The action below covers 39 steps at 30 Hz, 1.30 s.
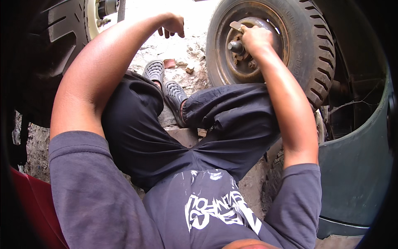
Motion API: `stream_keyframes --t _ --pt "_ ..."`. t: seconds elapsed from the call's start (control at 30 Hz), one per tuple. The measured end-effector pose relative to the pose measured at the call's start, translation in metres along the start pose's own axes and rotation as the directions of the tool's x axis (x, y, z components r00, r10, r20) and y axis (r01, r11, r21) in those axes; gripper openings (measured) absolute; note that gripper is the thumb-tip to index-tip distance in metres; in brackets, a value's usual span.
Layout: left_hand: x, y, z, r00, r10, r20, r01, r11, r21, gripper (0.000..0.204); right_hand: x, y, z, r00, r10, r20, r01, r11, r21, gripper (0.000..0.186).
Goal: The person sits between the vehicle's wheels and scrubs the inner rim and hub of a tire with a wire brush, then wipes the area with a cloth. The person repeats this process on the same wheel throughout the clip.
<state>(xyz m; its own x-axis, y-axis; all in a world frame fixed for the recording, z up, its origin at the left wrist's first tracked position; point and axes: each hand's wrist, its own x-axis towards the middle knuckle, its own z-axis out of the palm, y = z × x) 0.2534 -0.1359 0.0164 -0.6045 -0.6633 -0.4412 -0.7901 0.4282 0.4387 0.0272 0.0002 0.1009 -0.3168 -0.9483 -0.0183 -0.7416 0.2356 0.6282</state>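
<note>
My right hand point(257, 39) is closed around a metal tool point(237, 26) at the hub of a rusty wheel point(236, 62) with a worn black tyre point(306, 54). The tool's head sits by the centre stud and lug nuts. My left hand point(172, 25) hangs in the air between the two wheels, fingers curled loosely downward, holding nothing. I sit low with my legs in dark trousers stretched toward the wheel, grey perforated clogs point(166, 83) on my feet.
A second large black tyre point(54, 45) stands at the upper left. A dark green vehicle body panel point(356, 166) curves along the right. The ground is rough concrete with small stones point(178, 64). A red object point(33, 203) sits at lower left.
</note>
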Motion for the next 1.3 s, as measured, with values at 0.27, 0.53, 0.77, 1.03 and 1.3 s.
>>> stream_keyframes --t 0.27,0.53,0.77,1.03,1.3 --pt "-0.005 0.001 0.005 0.999 0.025 0.040 -0.027 0.999 0.033 0.052 -0.046 0.022 -0.048 0.982 0.060 0.178 -0.069 0.997 0.042 0.047" --pt "-0.003 0.012 0.004 1.000 -0.013 0.009 0.012 0.999 0.050 0.054 0.008 0.043 0.015 1.000 -0.023 0.019 0.016 0.958 0.285 0.047" --pt "0.005 -0.006 -0.001 1.000 0.015 -0.022 -0.015 1.000 0.009 0.063 0.002 0.049 0.005 0.999 0.000 -0.032 0.015 0.888 0.460 0.045" --pt "0.048 -0.036 0.007 0.997 0.021 0.078 -0.017 0.998 -0.055 0.063 -0.023 0.050 0.004 0.997 -0.067 0.038 0.043 0.894 0.447 0.044" --pt "-0.006 0.010 -0.004 1.000 -0.001 -0.003 0.001 1.000 0.015 0.047 0.008 -0.006 0.001 0.991 -0.099 0.087 0.087 0.987 0.137 0.039"
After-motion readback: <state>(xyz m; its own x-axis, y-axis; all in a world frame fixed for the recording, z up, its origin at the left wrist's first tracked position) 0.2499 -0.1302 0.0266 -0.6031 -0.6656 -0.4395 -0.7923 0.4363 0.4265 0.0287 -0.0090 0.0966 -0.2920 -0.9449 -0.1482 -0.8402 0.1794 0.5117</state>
